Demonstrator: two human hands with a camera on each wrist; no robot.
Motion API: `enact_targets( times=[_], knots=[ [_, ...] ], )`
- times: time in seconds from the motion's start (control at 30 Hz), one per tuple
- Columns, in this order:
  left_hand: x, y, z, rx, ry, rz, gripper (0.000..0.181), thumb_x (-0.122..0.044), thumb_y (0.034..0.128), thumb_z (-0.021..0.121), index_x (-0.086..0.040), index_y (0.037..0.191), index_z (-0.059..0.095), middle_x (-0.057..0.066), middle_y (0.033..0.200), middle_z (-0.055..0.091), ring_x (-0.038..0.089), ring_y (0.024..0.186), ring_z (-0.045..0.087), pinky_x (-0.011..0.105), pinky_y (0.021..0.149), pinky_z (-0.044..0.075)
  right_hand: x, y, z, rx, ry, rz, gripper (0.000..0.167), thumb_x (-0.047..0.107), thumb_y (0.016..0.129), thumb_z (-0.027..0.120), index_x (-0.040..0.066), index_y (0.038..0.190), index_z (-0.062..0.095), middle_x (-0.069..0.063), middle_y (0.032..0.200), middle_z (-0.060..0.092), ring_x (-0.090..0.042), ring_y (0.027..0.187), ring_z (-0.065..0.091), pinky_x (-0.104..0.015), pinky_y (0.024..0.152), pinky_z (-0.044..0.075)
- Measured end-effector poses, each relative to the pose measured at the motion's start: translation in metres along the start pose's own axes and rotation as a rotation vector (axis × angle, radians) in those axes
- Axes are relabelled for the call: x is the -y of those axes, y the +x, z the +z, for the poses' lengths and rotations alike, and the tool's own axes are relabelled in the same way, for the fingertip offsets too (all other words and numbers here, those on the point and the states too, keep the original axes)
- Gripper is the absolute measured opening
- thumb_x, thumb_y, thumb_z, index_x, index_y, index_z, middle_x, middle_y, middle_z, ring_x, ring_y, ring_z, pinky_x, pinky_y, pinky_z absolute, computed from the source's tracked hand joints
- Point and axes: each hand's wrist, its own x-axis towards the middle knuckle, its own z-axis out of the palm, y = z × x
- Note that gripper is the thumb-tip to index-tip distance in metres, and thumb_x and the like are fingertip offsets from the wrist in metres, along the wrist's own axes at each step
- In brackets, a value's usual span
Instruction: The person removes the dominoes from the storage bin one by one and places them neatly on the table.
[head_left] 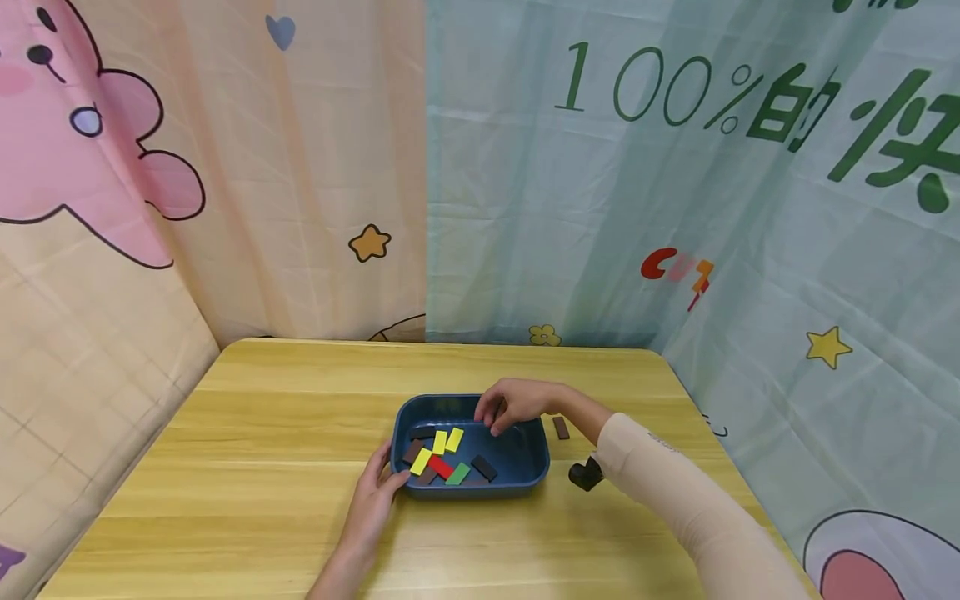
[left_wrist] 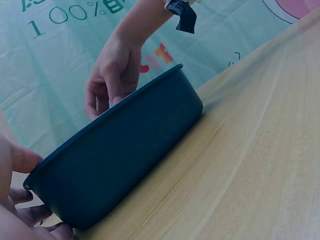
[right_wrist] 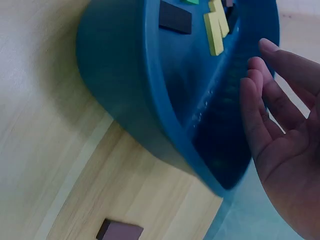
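A dark blue plastic basin stands on the table, with yellow, red, green, black and brown rectangular blocks lying mostly in its left half. My left hand holds the basin's left end; in the left wrist view its thumb lies at the rim and the fingers bend against the outer wall. Over the basin's far right part hovers my right hand, its fingers loosely bent. The right wrist view shows nothing between those fingers, and a black block and a yellow block lie apart from them.
One brown block lies on the wooden table to the right of the basin. A black strap-like piece hangs at the right wrist. Printed curtains stand behind the table and along its sides.
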Motion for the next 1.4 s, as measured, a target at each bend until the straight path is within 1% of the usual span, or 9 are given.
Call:
enact_targets(
  times=[0.23, 0.5, 0.67, 0.83, 0.93, 1.0, 1.2, 1.27, 1.4],
  knots=[
    [-0.001, -0.001, 0.001, 0.007, -0.004, 0.010, 0.058, -0.002, 0.1062, 0.047, 0.001, 0.160, 0.027, 0.026, 0.165, 0.023, 0.045, 0.148, 0.029, 0.051, 0.117, 0.030, 0.001, 0.021, 0.012, 0.116, -0.102, 0.015, 0.029, -0.003, 0.092, 0.075, 0.006, 0.119, 0.074, 0.000, 0.100, 0.067, -0.013, 0.090, 0.061, -0.027, 0.081, 0.056],
    [-0.003, -0.002, 0.003, 0.013, -0.005, 0.018, 0.057, -0.001, 0.1056, 0.047, 0.001, 0.160, 0.029, 0.026, 0.164, 0.024, 0.045, 0.148, 0.029, 0.052, 0.117, 0.030, -0.006, 0.037, 0.026, 0.226, -0.178, 0.042, 0.028, -0.001, 0.088, 0.080, 0.010, 0.113, 0.074, 0.002, 0.096, 0.064, -0.008, 0.088, 0.056, -0.022, 0.083, 0.051],
    [-0.004, -0.002, 0.002, 0.011, -0.005, 0.024, 0.057, 0.000, 0.1055, 0.047, 0.002, 0.159, 0.029, 0.027, 0.164, 0.024, 0.045, 0.148, 0.030, 0.048, 0.116, 0.033, -0.005, 0.042, 0.033, 0.224, -0.276, 0.051, 0.031, 0.006, 0.081, 0.089, 0.016, 0.105, 0.071, 0.005, 0.091, 0.060, -0.008, 0.084, 0.054, -0.021, 0.077, 0.049],
    [-0.005, -0.001, 0.000, 0.005, -0.005, 0.030, 0.057, 0.000, 0.1051, 0.047, 0.002, 0.159, 0.029, 0.026, 0.163, 0.025, 0.045, 0.147, 0.032, 0.034, 0.113, 0.038, 0.002, 0.047, 0.037, 0.218, -0.390, 0.053, 0.031, 0.013, 0.078, 0.093, 0.017, 0.092, 0.067, 0.006, 0.083, 0.056, -0.009, 0.077, 0.050, -0.021, 0.068, 0.043],
    [-0.006, -0.001, -0.002, 0.001, 0.002, 0.030, 0.056, 0.000, 0.1052, 0.047, 0.002, 0.159, 0.030, 0.026, 0.163, 0.025, 0.044, 0.147, 0.032, 0.026, 0.109, 0.040, 0.008, 0.049, 0.038, 0.215, -0.434, 0.066, 0.030, 0.013, 0.077, 0.093, 0.017, 0.089, 0.066, 0.006, 0.082, 0.057, -0.009, 0.076, 0.050, -0.021, 0.067, 0.043],
    [-0.006, -0.001, -0.003, 0.001, 0.005, 0.029, 0.057, 0.000, 0.1050, 0.047, 0.002, 0.159, 0.029, 0.026, 0.164, 0.025, 0.044, 0.147, 0.032, 0.028, 0.110, 0.039, 0.010, 0.049, 0.038, 0.209, -0.449, 0.072, 0.031, 0.013, 0.077, 0.093, 0.017, 0.089, 0.065, 0.006, 0.083, 0.057, -0.009, 0.077, 0.050, -0.021, 0.068, 0.044],
    [-0.005, -0.001, -0.003, 0.002, 0.013, 0.017, 0.057, -0.002, 0.1055, 0.048, 0.001, 0.159, 0.029, 0.026, 0.164, 0.025, 0.044, 0.147, 0.032, 0.048, 0.117, 0.033, 0.007, 0.048, 0.037, 0.186, -0.428, 0.053, 0.033, 0.011, 0.078, 0.092, 0.016, 0.091, 0.062, 0.007, 0.084, 0.056, -0.010, 0.077, 0.051, -0.022, 0.070, 0.045],
    [-0.004, -0.001, -0.003, 0.000, 0.010, 0.017, 0.057, -0.002, 0.1052, 0.048, 0.001, 0.159, 0.030, 0.026, 0.163, 0.026, 0.044, 0.147, 0.032, 0.049, 0.117, 0.032, 0.004, 0.048, 0.036, 0.184, -0.409, 0.044, 0.031, 0.010, 0.079, 0.091, 0.016, 0.091, 0.063, 0.006, 0.084, 0.055, -0.010, 0.077, 0.051, -0.022, 0.070, 0.045],
    [-0.001, -0.001, -0.002, 0.007, 0.000, 0.015, 0.057, -0.001, 0.1053, 0.048, 0.002, 0.159, 0.030, 0.026, 0.163, 0.027, 0.044, 0.147, 0.032, 0.043, 0.116, 0.035, 0.001, 0.047, 0.034, 0.198, -0.368, 0.029, 0.023, 0.006, 0.085, 0.085, 0.016, 0.093, 0.065, 0.006, 0.083, 0.055, -0.009, 0.078, 0.050, -0.021, 0.071, 0.044]
  ],
)
